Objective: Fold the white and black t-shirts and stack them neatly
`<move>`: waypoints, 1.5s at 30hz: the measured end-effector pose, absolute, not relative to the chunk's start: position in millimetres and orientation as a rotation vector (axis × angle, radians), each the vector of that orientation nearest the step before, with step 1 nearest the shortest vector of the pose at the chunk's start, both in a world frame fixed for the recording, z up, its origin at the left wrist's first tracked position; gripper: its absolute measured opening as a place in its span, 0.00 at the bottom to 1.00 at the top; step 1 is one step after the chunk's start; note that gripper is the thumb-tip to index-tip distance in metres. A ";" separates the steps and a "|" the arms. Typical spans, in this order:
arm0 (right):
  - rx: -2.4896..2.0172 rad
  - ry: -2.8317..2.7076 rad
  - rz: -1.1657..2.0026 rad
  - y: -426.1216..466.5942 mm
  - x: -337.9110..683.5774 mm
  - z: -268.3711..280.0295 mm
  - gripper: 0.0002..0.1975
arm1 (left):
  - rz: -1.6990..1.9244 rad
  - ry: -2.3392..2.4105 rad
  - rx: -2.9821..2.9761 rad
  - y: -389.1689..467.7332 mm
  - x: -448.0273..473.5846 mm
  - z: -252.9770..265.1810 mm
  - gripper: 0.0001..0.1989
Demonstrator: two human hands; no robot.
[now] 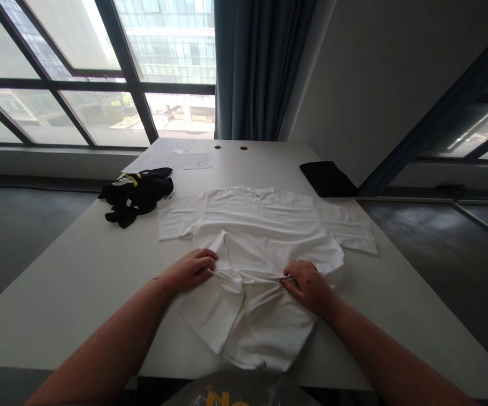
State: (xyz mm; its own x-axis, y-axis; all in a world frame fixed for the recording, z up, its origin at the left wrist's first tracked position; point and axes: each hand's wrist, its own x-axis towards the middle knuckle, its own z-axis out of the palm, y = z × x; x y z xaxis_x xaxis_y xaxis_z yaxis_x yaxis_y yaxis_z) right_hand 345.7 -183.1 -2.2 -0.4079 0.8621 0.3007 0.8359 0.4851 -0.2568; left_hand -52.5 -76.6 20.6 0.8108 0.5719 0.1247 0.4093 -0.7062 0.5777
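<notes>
A white T-shirt (265, 217) is spread on the middle of a pale surface (100, 316), with its collar turned toward twelve o'clock, the far side, and its sleeves laid out toward ten and two. The upper body is left fairly flat, while the lower part is gathered and creased toward six o'clock, where it is draped close to the near edge. At about nine o'clock from the middle of the T-shirt, the cloth is gripped by the left hand (195, 266), whose curled fingers are closed on a fold. At about four o'clock, another bit of the same cloth is pinched between the thumb and bent fingers of the right hand (305, 282). A raised crease is drawn across the fabric between the two hands, which are held well apart. Beyond the sleeve at ten o'clock, a crumpled black bundle (138, 194) marked with yellow and white is set down near the side edge. Some printed papers (189, 160) are laid at eleven o'clock, and two round holes (244, 148) are cut near the far edge at twelve. A flat black item (328, 179) is placed at one o'clock. Past the far edge, a blue curtain (261, 67) is hung beside large windows (172, 42).
</notes>
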 end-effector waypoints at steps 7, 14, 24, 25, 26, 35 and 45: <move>-1.349 -2.338 0.306 -188.5 369.6 -2.8 0.18 | 0.352 0.693 2.443 -83.5 -69.4 24.1 0.05; -1.261 -2.374 0.668 -183.7 389.0 10.7 0.23 | 0.265 0.750 2.443 -83.1 -73.8 31.6 0.06; -1.414 -2.393 0.425 -192.7 374.4 13.8 0.15 | 0.335 0.988 2.759 -100.5 -50.1 24.1 0.17; -1.437 -2.398 0.364 -194.9 372.3 11.8 0.14 | 0.334 1.027 2.775 -100.2 -49.0 23.3 0.15; -1.455 -2.399 0.314 -197.0 371.4 9.9 0.14 | 0.332 1.065 2.775 -98.7 -50.3 22.7 0.13; -1.463 -2.376 0.544 -198.7 413.2 17.1 0.21 | 0.349 1.028 2.558 -82.8 -101.6 26.3 0.14; -1.506 -2.395 0.879 -157.7 405.7 74.4 0.22 | 0.016 1.089 2.677 -78.5 -46.9 81.0 0.18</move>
State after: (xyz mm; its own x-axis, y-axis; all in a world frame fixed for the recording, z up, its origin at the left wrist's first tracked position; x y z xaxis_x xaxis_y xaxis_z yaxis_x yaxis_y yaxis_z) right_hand 405.7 -157.7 74.4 -0.4712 0.8683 -0.1551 0.7625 0.3126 -0.5665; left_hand -46.9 -78.5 81.0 0.7204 0.6885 -0.0837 0.6858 -0.6890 0.2343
